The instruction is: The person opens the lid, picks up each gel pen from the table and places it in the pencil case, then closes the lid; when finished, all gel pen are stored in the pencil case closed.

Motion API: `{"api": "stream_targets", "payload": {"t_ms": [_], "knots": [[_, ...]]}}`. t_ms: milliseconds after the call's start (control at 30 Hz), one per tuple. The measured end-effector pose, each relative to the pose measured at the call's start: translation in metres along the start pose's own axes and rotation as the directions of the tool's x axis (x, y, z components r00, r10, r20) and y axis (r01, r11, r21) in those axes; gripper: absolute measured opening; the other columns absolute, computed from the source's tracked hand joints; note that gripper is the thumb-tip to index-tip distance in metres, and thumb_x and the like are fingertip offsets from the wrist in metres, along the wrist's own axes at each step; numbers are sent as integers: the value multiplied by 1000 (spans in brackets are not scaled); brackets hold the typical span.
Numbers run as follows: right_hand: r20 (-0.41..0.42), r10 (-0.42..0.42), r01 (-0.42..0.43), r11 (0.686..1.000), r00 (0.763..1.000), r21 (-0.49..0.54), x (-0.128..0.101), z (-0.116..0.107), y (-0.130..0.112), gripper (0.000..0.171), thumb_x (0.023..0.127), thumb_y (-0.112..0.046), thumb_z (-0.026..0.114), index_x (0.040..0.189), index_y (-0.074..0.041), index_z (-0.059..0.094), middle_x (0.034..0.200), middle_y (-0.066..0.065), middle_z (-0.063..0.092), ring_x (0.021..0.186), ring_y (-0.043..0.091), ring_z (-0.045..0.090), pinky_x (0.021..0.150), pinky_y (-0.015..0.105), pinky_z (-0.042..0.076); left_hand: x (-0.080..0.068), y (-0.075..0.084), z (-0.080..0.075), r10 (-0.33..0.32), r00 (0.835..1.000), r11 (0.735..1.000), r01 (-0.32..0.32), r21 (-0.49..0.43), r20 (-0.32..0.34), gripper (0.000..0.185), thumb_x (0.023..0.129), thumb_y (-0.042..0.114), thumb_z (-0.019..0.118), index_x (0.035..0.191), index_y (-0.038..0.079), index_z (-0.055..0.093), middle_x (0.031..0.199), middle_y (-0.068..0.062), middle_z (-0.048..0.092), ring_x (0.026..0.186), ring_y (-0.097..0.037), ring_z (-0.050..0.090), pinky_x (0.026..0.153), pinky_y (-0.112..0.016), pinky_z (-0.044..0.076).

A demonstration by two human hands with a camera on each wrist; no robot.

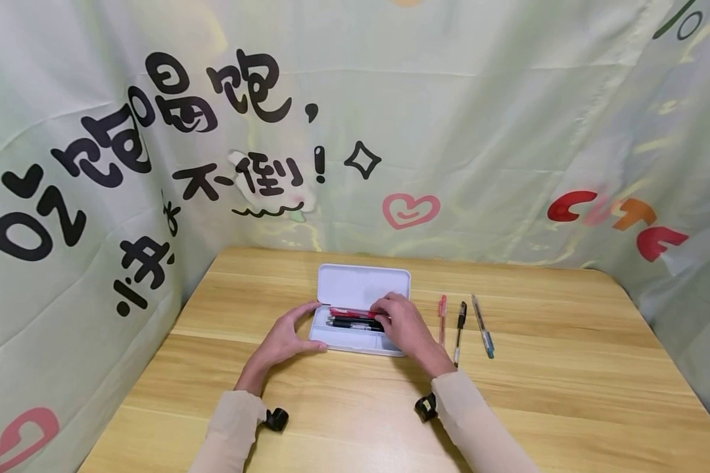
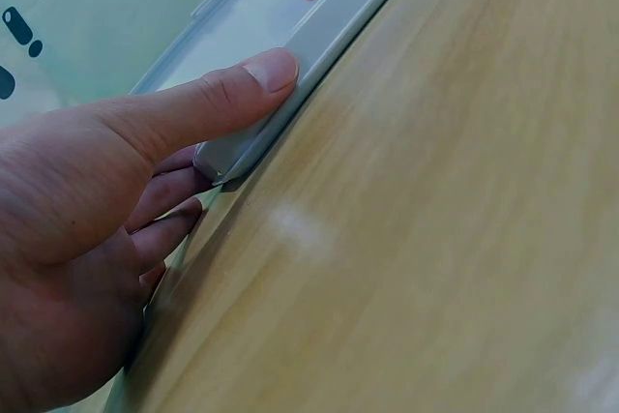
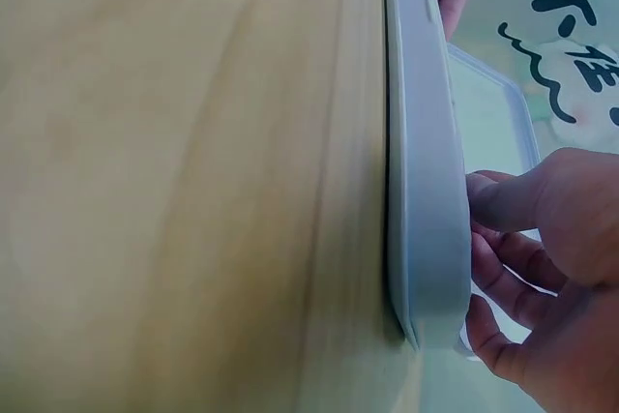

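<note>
Wooden table (image 1: 568,401): open pencil case (image 1: 350,339) nr far edge, L of ctr, long axis parallel to that edge, lid hinged back twd it. L hand (image 1: 282,340) spread wide, thumb on case's near rim, fingers at its L end. R hand (image 1: 406,323) over case's R half, fingers bent, at R end of red pen (image 1: 349,313); can't tell if it's pinched. Red pen + blk pens (image 1: 354,324) lie lengthwise in case. R of it on table: pink pen (image 1: 442,318), capped blk pen (image 1: 461,322), blue pen (image 1: 482,323), all pointing roughly near-to-far.
</note>
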State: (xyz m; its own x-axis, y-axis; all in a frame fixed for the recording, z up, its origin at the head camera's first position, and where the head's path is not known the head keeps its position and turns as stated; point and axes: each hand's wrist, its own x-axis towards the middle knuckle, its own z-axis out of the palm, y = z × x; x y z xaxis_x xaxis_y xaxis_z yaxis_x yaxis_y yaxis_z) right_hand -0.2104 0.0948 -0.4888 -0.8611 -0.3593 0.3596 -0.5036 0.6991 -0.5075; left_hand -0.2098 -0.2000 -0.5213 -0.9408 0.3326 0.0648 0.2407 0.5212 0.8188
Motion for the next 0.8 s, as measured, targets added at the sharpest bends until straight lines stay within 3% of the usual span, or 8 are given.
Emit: {"api": "stream_targets", "payload": {"t_ms": [500, 800], "knots": [[-62, 171, -161, 977, 983, 143, -32, -41, 8, 23, 93, -1, 74, 117, -4, 74, 110, 8, 70, 98, 24, 65, 82, 42, 57, -2, 0, 0, -16, 1000, 1000, 16, -14, 4, 96, 70, 35, 97, 152, 14, 50, 158, -12, 45, 148, -36, 34, 119, -60, 26], [-188, 158, -139, 984, 969, 110, -59, -69, 19, 27, 92, 1, 75, 118, -2, 73, 107, 13, 71, 92, 24, 65, 72, 41, 55, -1, 0, 0, -19, 1000, 1000, 20, -13, 5, 97, 70, 36, 97, 152, 16, 50, 158, -11, 45, 149, -35, 34, 120, -59, 26]]}}
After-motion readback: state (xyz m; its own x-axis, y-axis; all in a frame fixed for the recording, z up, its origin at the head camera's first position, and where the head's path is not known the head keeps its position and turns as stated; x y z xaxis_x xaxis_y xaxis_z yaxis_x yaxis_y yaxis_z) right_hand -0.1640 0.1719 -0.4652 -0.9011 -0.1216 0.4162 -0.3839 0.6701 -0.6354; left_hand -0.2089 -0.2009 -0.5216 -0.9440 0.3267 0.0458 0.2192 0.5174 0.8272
